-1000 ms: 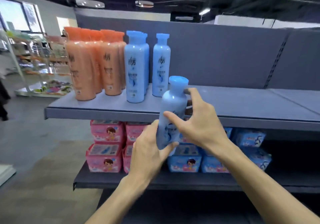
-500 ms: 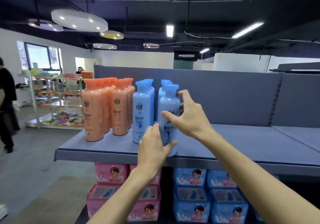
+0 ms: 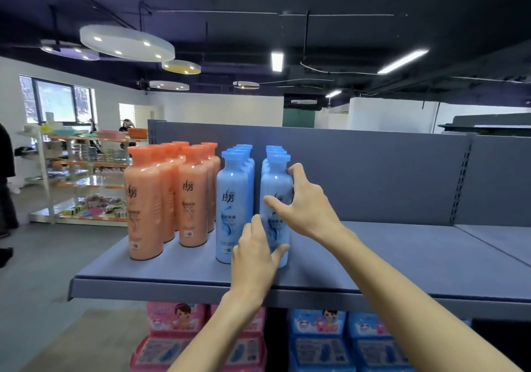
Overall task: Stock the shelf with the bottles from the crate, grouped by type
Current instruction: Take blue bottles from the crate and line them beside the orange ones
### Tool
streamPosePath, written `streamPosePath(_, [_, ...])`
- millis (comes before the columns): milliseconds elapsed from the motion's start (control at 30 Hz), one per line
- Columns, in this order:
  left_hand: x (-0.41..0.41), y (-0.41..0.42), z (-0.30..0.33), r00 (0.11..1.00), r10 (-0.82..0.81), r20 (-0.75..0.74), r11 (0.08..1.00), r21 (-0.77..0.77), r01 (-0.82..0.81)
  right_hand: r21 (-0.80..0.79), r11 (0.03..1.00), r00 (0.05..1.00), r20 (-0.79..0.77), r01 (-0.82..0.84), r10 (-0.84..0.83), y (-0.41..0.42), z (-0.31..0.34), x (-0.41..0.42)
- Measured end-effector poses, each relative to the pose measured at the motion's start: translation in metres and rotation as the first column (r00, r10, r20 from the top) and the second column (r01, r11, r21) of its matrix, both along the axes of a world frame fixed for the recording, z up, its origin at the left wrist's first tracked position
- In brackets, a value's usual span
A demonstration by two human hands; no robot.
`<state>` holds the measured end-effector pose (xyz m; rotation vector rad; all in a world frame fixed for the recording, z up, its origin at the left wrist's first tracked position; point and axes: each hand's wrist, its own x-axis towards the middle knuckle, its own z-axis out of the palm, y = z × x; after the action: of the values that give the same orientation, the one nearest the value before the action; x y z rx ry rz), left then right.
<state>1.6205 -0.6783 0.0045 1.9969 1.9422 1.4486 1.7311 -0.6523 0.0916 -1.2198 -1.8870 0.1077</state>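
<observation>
The long grey metal shelf point(image 3: 402, 259) holds tall orange plastic bottles point(image 3: 169, 199) beside tall blue plastic bottles point(image 3: 234, 208). One blue bottle with a flat cap point(image 3: 276, 183) stands at the front of the right blue row. The right hand point(image 3: 309, 203) curls round its top half. The left hand point(image 3: 255, 254) wraps its bottom. It looks full, heavy, smooth and slippery, so the middle is best to hold.

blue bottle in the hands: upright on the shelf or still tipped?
Upright. The blue bottle stands with its base on the shelf, cap up, right hand and left hand gripping it.
</observation>
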Motion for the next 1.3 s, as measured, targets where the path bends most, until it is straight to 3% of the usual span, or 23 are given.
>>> streamPosePath(800, [0.001, 0.015, -0.003, 1.000, -0.007, 0.004, 1.000, -0.019, 0.007, -0.040, 0.999, 1.000, -0.016, -0.006, 0.005, 0.016, -0.004, -0.003])
streamPosePath(1300, [0.000, -0.008, -0.001, 0.998, -0.017, -0.055, 0.997, -0.071, 0.013, -0.177, 0.982, 0.994, 0.100, 0.068, -0.051, -0.007, 0.001, 0.002])
